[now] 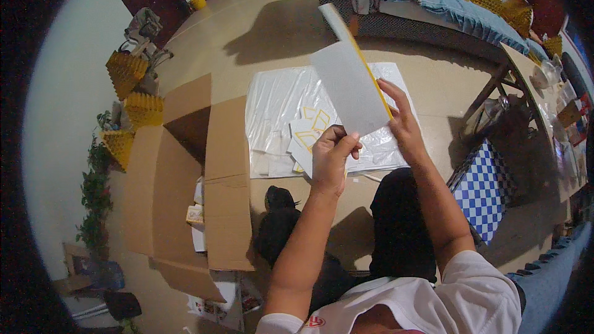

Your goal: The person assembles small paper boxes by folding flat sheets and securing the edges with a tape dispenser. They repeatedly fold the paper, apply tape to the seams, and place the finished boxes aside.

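Observation:
In front of me is a folded cardboard sheet [349, 86], pale grey on the side I see, with a yellow right edge. A narrow flap stands up at its far end. My left hand [333, 153] pinches the near lower corner between thumb and fingers. My right hand [403, 125] holds the yellow edge, its fingers lying along it and partly hidden. Below, several white card pieces with yellow outlines [303, 139] lie in a loose pile on a flat stack wrapped in clear plastic [272, 96].
An open brown cardboard box [226, 210] stands to my left, a few small white packages [197, 213] inside. At the right are a wooden table [516, 74] and a blue-and-white checkered box [481, 188]. A sofa [421, 25] spans the far side. Yellow honeycomb-like pieces [127, 74] sit along the left wall.

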Demonstrator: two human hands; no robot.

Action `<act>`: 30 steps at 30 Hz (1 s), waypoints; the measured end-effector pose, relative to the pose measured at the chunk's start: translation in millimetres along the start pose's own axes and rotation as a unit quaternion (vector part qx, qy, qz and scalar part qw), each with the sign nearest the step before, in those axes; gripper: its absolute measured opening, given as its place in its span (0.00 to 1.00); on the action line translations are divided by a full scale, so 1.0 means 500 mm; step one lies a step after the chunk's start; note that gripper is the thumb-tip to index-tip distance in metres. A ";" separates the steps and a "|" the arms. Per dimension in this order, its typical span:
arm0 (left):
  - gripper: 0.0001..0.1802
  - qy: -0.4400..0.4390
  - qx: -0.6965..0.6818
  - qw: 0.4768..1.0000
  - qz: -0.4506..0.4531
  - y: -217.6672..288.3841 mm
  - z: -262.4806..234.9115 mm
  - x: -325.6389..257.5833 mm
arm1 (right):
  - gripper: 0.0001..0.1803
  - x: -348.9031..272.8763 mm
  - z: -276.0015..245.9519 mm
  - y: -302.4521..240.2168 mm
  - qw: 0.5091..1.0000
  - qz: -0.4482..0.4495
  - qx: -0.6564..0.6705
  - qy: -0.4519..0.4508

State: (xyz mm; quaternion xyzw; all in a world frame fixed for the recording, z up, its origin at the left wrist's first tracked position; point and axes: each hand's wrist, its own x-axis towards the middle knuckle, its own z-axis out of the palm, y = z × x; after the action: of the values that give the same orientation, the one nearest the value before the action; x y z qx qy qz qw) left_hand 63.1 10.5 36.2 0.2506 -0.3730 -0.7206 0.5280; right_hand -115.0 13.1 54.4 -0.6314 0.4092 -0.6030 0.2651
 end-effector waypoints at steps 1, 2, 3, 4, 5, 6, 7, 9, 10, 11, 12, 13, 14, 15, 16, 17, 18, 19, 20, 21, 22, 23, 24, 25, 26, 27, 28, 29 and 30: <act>0.05 -0.017 0.071 0.997 0.009 0.006 -0.007 -0.001 | 0.39 0.002 -0.007 -0.001 0.995 0.045 0.084 -0.015; 0.05 -0.046 0.154 0.987 0.018 0.015 -0.014 -0.001 | 0.39 0.002 -0.003 -0.001 0.987 0.107 0.118 0.037; 0.05 -0.070 0.210 0.975 0.016 0.015 -0.011 -0.001 | 0.37 0.015 -0.021 0.004 0.981 0.115 0.138 0.068; 0.05 -0.090 0.270 0.958 0.014 0.018 -0.009 -0.006 | 0.36 0.025 -0.033 0.012 0.984 0.121 0.103 0.082; 0.05 -0.110 0.329 0.938 0.012 0.020 -0.009 -0.010 | 0.36 0.034 -0.046 0.018 0.985 0.128 0.067 0.095; 0.07 -0.123 0.329 0.936 -0.015 0.024 -0.012 -0.011 | 0.35 0.045 -0.054 0.008 0.983 0.123 0.095 0.100; 0.07 -0.118 0.368 0.922 -0.002 0.029 -0.021 -0.014 | 0.35 0.057 -0.045 -0.002 0.979 0.121 0.130 0.102; 0.07 -0.110 0.441 0.890 0.025 0.033 -0.031 -0.017 | 0.34 0.063 -0.031 -0.001 0.972 0.127 0.168 0.104; 0.07 -0.101 0.445 0.890 0.023 0.033 -0.031 -0.016 | 0.34 0.061 -0.027 0.006 0.970 0.135 0.172 0.104; 0.08 -0.091 0.449 0.889 0.021 0.032 -0.030 -0.012 | 0.34 0.058 -0.023 0.012 0.969 0.143 0.175 0.103; 0.08 -0.078 0.454 0.887 0.015 0.031 -0.034 -0.012 | 0.36 0.048 -0.011 0.016 0.972 0.142 0.167 0.085; 0.09 -0.066 0.459 0.886 0.009 0.029 -0.038 -0.010 | 0.36 0.037 0.004 0.018 0.972 0.156 0.158 0.074; 0.09 -0.056 0.447 0.892 -0.023 0.030 -0.038 -0.004 | 0.37 0.026 0.020 0.017 0.972 0.169 0.150 0.064; 0.09 -0.042 0.355 0.934 -0.016 0.028 -0.032 -0.004 | 0.38 0.013 0.037 0.015 0.971 0.185 0.142 0.051; 0.10 -0.026 0.259 0.966 -0.008 0.019 -0.019 -0.006 | 0.38 0.000 0.047 0.013 0.974 0.189 0.121 0.018; 0.11 -0.008 0.160 0.987 0.002 0.013 -0.015 -0.005 | 0.38 -0.010 0.054 0.019 0.973 0.196 0.123 0.008; 0.13 -0.016 0.184 0.983 0.003 0.012 -0.023 0.002 | 0.38 -0.012 0.057 0.024 0.972 0.201 0.123 0.000; 0.13 -0.015 0.210 0.977 0.015 0.010 -0.026 0.006 | 0.37 -0.014 0.059 0.026 0.971 0.205 0.124 -0.008; 0.12 -0.014 0.237 0.971 0.026 0.010 -0.027 0.008 | 0.37 -0.012 0.057 0.026 0.973 0.196 0.121 -0.010; 0.12 -0.017 0.263 0.964 0.039 0.010 -0.026 0.010 | 0.37 -0.010 0.056 0.028 0.970 0.203 0.134 0.004; 0.12 -0.013 0.281 0.958 0.044 0.012 -0.024 0.008 | 0.37 -0.008 0.055 0.032 0.966 0.210 0.147 0.018; 0.12 -0.009 0.300 0.953 0.050 0.013 -0.022 0.006 | 0.37 -0.009 0.055 0.036 0.962 0.217 0.160 0.033; 0.11 -0.005 0.319 0.946 0.057 0.014 -0.020 0.006 | 0.37 -0.007 0.057 0.038 0.959 0.214 0.181 0.043; 0.12 -0.004 0.331 0.942 0.061 0.013 -0.022 0.008 | 0.38 -0.006 0.058 0.040 0.959 0.210 0.181 0.050; 0.12 -0.004 0.343 0.937 0.066 0.011 -0.024 0.010 | 0.38 -0.007 0.058 0.042 0.960 0.207 0.182 0.057; 0.12 -0.003 0.356 0.932 0.070 0.010 -0.026 0.010 | 0.39 -0.007 0.060 0.043 0.960 0.204 0.183 0.063; 0.12 0.004 0.359 0.930 0.073 0.010 -0.024 0.010 | 0.39 -0.007 0.062 0.044 0.959 0.209 0.179 0.069; 0.12 0.010 0.362 0.929 0.076 0.012 -0.021 0.008 | 0.39 -0.006 0.065 0.043 0.958 0.214 0.175 0.076; 0.12 0.015 0.363 0.928 0.080 0.011 -0.018 0.009 | 0.40 -0.005 0.064 0.042 0.958 0.219 0.168 0.083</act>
State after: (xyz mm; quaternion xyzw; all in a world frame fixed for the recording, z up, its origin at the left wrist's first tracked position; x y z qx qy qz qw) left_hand 71.8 2.7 35.5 0.4053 -0.6201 -0.4876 0.4620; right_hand -87.6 -1.0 31.1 -0.4202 0.4509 -0.6405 0.4581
